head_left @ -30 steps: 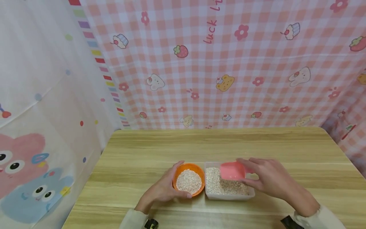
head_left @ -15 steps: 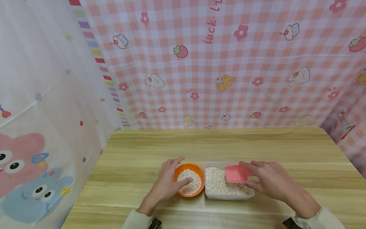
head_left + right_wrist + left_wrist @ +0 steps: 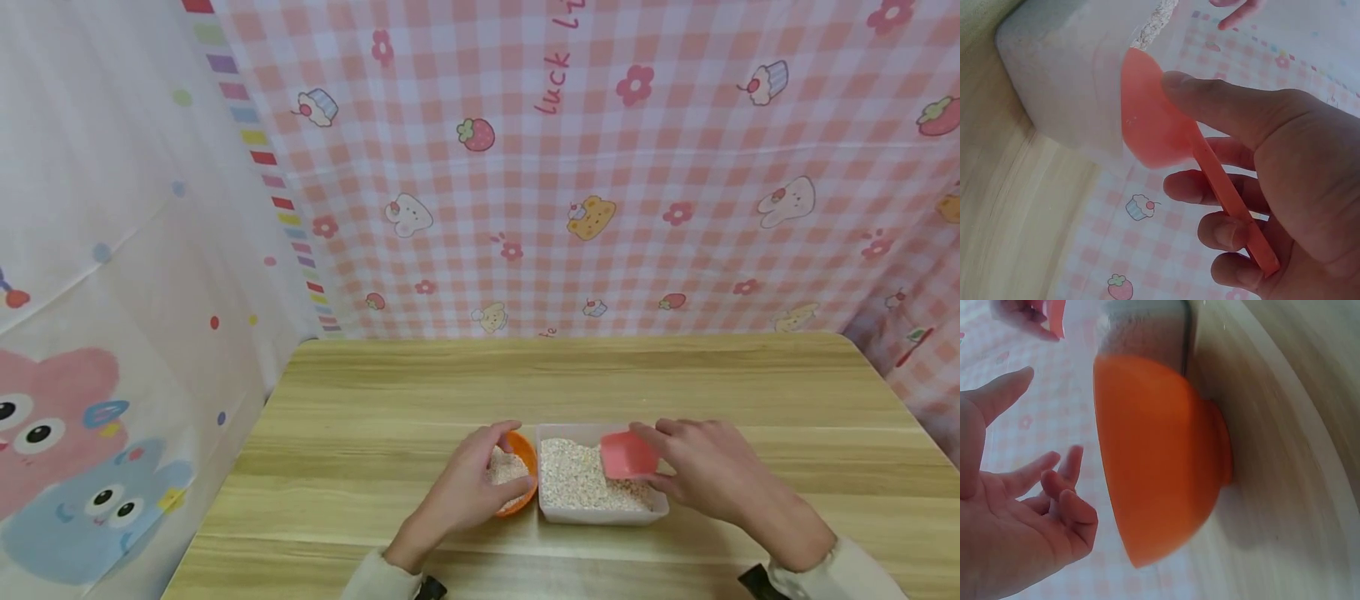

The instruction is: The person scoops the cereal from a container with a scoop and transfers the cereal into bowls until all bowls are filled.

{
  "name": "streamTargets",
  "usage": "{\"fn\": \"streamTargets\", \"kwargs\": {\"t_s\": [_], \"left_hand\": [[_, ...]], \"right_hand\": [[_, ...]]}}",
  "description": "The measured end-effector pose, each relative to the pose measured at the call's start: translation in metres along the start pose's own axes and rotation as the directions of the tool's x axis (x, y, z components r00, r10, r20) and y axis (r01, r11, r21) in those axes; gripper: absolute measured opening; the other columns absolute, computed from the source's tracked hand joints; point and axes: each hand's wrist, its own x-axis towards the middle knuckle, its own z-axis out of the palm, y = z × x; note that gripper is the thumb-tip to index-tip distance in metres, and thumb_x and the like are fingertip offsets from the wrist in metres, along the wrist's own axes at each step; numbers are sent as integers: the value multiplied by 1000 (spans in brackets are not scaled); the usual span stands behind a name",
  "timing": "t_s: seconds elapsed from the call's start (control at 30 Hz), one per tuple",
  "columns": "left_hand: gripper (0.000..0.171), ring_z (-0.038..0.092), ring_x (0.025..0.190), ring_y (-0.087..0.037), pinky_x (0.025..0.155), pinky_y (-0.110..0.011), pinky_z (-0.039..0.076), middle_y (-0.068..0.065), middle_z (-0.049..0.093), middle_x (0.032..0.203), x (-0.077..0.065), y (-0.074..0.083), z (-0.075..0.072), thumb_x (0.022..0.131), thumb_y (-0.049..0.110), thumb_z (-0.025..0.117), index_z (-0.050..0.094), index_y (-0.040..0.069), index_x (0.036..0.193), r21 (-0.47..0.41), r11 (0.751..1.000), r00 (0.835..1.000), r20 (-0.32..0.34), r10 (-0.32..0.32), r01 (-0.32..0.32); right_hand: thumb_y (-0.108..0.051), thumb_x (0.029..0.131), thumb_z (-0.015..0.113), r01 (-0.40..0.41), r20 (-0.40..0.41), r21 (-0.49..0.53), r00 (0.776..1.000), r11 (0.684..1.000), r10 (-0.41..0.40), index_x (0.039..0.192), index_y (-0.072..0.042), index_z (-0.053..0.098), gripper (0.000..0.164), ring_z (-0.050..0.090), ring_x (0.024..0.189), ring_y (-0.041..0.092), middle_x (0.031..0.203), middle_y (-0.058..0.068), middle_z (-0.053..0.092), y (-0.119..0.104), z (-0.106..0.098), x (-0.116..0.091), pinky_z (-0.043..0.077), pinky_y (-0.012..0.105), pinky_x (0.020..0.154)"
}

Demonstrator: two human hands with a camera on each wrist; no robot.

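My left hand [image 3: 472, 479] hovers over an orange bowl [image 3: 528, 454] of pale, oat-like flakes, hiding its left part in the head view. In the left wrist view, the fingers are loosely bent above the rim of the bowl [image 3: 1154, 456], apart from it, holding nothing. My right hand [image 3: 712, 467] grips a coral-pink scoop [image 3: 628, 456] over the right side of a translucent rectangular container [image 3: 600, 517] of similar flakes [image 3: 570, 475]. Seen from the right wrist, the thumb presses near the scoop's head [image 3: 1154, 119] and the fingers curl round its handle [image 3: 1232, 197].
Bowl and container stand side by side near the front of a wooden table [image 3: 420, 383]. Behind the table hangs a pink checked cloth [image 3: 525, 183]; a white printed cloth [image 3: 150, 250] hangs at the left.
My left hand has let go of the bowl's left edge and moved right, over the bowl. The scoop has shifted right and slightly nearer in my right hand, still above the container.
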Motion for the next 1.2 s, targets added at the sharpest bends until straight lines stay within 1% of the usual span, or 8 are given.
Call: {"fn": "streamTargets", "kwargs": {"t_s": [0.1, 0.23, 0.33, 0.53, 0.67, 0.87, 1.1, 1.2], "left_hand": [[71, 54, 88, -21, 77, -24, 42, -4, 60, 100, 2, 4, 4, 82, 32, 81, 50, 8, 142, 23, 1000, 1000, 27, -11, 11], [80, 50, 72, -10, 68, -22, 43, 0, 61, 93, 6, 9, 9, 79, 37, 83, 46, 10, 146, 36, 997, 994, 84, -76, 74], [88, 44, 63, -5, 60, -21, 40, 4, 59, 88, 8, 13, 13, 77, 40, 85, 42, 13, 149, 41, 993, 986, 120, -117, 113], [95, 43, 62, -4, 65, -20, 40, 11, 55, 76, 10, 16, 19, 76, 43, 85, 37, 13, 152, 95, 989, 979, 155, -129, 115], [97, 43, 61, -3, 67, -20, 40, 13, 54, 73, 10, 16, 21, 75, 42, 86, 36, 11, 152, 112, 988, 979, 159, -128, 110], [102, 43, 60, -3, 63, -20, 39, 13, 54, 72, 11, 15, 24, 74, 44, 86, 33, 9, 154, 113, 986, 978, 157, -137, 120], [107, 43, 59, -4, 59, -20, 37, 11, 53, 72, 12, 16, 25, 72, 45, 87, 30, 9, 155, 112, 984, 976, 156, -153, 137], [108, 43, 59, -4, 58, -20, 36, 11, 53, 72, 12, 17, 25, 72, 45, 87, 29, 8, 156, 108, 985, 975, 160, -154, 138]], "right_hand": [[-37, 70, 88, -2, 29, -15, 1000, 1000, 2, 116, -11, 71, 56, 46, 56, 5, 79, -3, 64, -2, -1, 1, 37, 25, 46], [-37, 69, 89, -1, 63, -36, 998, 999, 3, 116, -11, 71, 57, 45, 57, 6, 77, -5, 62, -5, -1, 3, 36, 24, 46], [-37, 69, 89, 8, 75, -60, 997, 998, -3, 115, -12, 71, 56, 44, 56, 6, 75, -7, 58, -7, 1, 4, 36, 24, 46], [-37, 69, 89, 10, 76, -69, 997, 998, -4, 112, -14, 72, 52, 42, 52, 7, 71, -5, 56, -11, 6, 7, 36, 25, 45], [-38, 70, 88, -14, 113, -29, 993, 999, 17, 112, -16, 72, 50, 43, 53, 8, 74, -4, 60, -12, 6, 8, 36, 26, 45], [-36, 71, 88, -38, 168, 9, 985, 999, 35, 113, -16, 73, 49, 43, 54, 8, 76, -4, 61, -14, 7, 11, 37, 27, 45], [-34, 71, 88, -76, 235, 53, 970, 996, 62, 115, -14, 72, 52, 41, 56, 10, 80, -2, 63, -15, 6, 14, 38, 27, 48], [-35, 70, 88, -72, 234, 59, 971, 996, 57, 115, -14, 72, 52, 42, 57, 9, 80, -2, 64, -15, 7, 14, 39, 28, 49]]}}
